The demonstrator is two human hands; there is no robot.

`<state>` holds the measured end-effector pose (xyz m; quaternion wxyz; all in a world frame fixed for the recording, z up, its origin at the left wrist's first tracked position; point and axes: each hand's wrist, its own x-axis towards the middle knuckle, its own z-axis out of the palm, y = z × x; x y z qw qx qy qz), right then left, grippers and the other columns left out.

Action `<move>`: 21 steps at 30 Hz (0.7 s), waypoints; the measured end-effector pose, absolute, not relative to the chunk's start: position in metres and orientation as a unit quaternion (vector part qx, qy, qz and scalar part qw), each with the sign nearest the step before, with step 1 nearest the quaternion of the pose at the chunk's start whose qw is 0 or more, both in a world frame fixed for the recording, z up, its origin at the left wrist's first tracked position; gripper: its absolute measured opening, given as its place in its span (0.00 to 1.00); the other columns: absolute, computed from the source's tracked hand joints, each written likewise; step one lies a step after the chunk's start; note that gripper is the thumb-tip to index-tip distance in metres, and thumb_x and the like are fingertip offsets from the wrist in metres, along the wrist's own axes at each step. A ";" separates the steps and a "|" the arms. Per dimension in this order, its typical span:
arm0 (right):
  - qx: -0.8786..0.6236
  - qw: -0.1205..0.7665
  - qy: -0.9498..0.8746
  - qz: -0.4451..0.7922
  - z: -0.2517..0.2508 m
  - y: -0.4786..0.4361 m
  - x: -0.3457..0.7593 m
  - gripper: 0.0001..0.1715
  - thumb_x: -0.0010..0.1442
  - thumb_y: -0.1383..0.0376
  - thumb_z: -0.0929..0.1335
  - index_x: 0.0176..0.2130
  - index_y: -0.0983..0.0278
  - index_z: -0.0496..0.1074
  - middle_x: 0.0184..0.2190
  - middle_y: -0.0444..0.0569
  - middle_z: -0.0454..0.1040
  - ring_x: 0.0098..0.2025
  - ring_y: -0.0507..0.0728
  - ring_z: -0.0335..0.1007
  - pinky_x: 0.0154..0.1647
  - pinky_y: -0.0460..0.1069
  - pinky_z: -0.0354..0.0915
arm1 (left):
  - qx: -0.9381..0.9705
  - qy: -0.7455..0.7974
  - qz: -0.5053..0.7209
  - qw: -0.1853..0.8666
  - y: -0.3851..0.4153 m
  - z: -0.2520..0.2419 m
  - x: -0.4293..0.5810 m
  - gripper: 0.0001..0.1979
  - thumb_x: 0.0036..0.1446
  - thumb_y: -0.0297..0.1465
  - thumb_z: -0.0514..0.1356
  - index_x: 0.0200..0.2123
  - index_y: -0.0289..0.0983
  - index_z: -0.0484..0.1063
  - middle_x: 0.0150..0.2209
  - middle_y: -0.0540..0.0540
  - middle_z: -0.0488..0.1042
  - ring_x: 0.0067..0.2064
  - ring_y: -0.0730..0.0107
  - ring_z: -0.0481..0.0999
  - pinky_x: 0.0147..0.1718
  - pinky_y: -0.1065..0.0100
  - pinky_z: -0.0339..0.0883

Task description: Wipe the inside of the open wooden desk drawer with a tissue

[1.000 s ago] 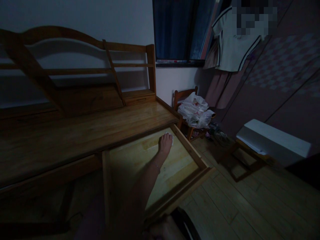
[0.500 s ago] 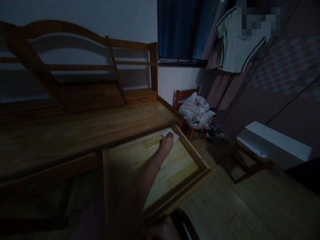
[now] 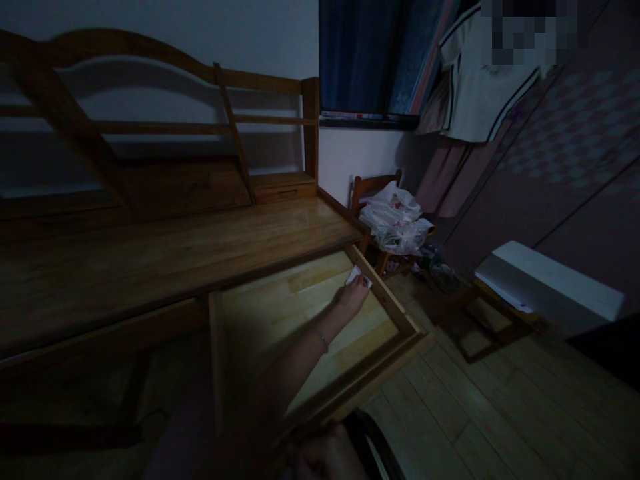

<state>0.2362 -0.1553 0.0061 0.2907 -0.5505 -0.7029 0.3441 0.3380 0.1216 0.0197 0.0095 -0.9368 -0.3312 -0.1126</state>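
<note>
Inside the pulled-out wooden drawer (image 3: 417, 330), my left hand (image 3: 354, 295) presses a folded white tissue (image 3: 354, 273) to the bottom, close to the right side wall. Its fingers are closed on the tissue, and a thin bracelet (image 3: 323, 340) circles the wrist. My left forearm crosses over the drawer from the lower left. Low in the view, in deep shadow, my right hand (image 3: 325, 460) is by the drawer's front board, its fingers curled. What it grips is too dark to make out. A dark curved band (image 3: 375, 440) lies just right of it.
Above the drawer runs the wooden desk top (image 3: 200, 247), with a shelf unit (image 3: 310, 133) behind. To the right stand a chair (image 3: 357, 193) loaded with plastic bags (image 3: 393, 213) and a low stool (image 3: 470, 360) bearing a white box (image 3: 555, 280). Clothes (image 3: 485, 100) hang by the window.
My left hand has slid the tissue rightward and slightly nearer, toward the drawer's right wall. My right hand stays low by the drawer front. The view has shifted slightly.
</note>
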 end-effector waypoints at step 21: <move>-0.548 0.320 -0.704 0.319 0.012 -0.161 0.228 0.32 0.69 0.55 0.58 0.18 0.64 0.64 0.15 0.42 0.61 0.19 0.47 0.54 0.24 0.45 0.48 | -0.946 -0.216 -0.090 -0.226 0.044 0.033 0.310 0.17 0.65 0.37 0.58 0.55 0.38 0.69 0.56 0.40 0.70 0.51 0.60 0.74 0.50 0.53 0.71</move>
